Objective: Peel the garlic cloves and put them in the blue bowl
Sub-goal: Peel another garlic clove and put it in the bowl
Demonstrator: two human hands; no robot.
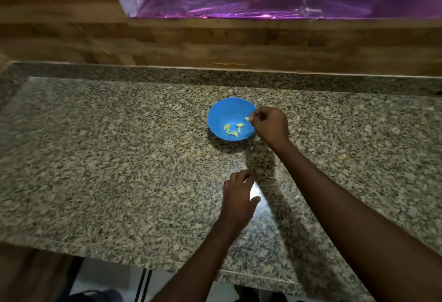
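Note:
A blue bowl (220, 115) stands on the speckled granite counter (119, 158), holding several pale peeled garlic cloves (233, 129). My right hand (270, 124) hovers over the bowl's right rim and pinches one peeled clove (247, 118) at its fingertips. My left hand (239, 196) rests lower on the counter, nearer to me, fingers loosely curled toward the surface; whether it holds anything is hidden. Thin pale garlic skins (271, 178) lie just right of the left hand.
A wooden backsplash (215, 43) rises behind the counter, with a shelf lined in shiny purple foil (263, 3) above it. The counter's front edge (167, 261) runs close to me, with floor below.

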